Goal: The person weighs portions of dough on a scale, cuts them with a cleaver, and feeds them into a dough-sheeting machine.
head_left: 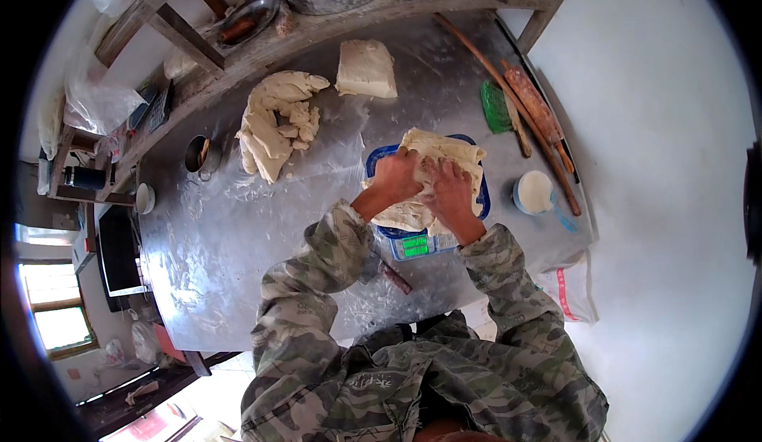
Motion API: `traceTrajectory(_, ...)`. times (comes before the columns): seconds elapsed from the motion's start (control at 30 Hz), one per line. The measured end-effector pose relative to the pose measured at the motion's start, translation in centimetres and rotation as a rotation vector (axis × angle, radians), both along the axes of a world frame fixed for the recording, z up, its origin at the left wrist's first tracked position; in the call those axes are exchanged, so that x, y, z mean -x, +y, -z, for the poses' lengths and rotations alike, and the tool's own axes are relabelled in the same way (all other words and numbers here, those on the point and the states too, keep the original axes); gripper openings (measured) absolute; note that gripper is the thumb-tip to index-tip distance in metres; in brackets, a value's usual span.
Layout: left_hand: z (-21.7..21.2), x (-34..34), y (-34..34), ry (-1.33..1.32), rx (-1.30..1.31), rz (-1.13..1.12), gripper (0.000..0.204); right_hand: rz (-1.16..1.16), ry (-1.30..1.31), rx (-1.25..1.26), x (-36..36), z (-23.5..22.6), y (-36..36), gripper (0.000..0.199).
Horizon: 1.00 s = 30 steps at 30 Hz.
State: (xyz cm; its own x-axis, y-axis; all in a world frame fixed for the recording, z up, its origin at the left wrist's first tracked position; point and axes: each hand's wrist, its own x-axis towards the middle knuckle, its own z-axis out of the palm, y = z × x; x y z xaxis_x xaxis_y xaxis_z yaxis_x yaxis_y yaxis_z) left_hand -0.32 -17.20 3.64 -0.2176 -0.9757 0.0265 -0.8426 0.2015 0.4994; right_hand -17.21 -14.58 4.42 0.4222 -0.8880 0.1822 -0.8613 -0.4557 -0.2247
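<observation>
A soft, pale slab of dough (405,217) lies in a blue tray (486,202), its edges draping over the rim. Under the tray stands a digital scale (421,247) with a lit green display. My left hand (395,177) grips the dough's upper middle, fingers curled into it. Close beside it, my right hand (452,194) presses its bent fingers into the same dough; their tips are partly sunk from sight. Up and to the left sits a torn, curved heap of dough (266,134). A squarish block of dough (367,69) rests farther back.
On the metal table (238,259) are a metal pot (200,156), a scraper-like tool with a dark reddish handle (395,278), a blue scoop of flour (534,192), a green-bristled brush (496,107) and a rolling pin (533,101). A wooden shelf (262,53) spans the back; a white wall stands right.
</observation>
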Motion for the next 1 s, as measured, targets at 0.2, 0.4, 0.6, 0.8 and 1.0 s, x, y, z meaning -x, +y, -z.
traceTrajectory(0.2,1.9,-0.8,0.3,0.253,0.057,-0.196,0.040,-0.004,-0.064,-0.027,-0.4,-0.6,-0.7,0.075)
traceTrajectory(0.4,2.2,-1.1,1.0,0.666,-0.151,-0.366,0.036,0.015,-0.085,-0.078,-0.5,-0.5,-0.9,0.074)
traceTrajectory(0.6,6.5,-2.6,2.9,1.377,-0.407,-0.404,0.027,0.023,-0.102,-0.148,-0.3,-0.8,-1.0,0.070)
traceTrajectory(0.8,8.9,-10.6,6.7,2.050,-0.619,-0.472,0.030,0.046,-0.125,-0.030,-0.6,0.3,-0.7,0.066)
traceTrajectory(1.0,2.7,-21.5,6.3,1.616,-0.173,-0.746,0.038,0.077,-0.107,-0.105,-1.6,-0.3,-0.2,0.069)
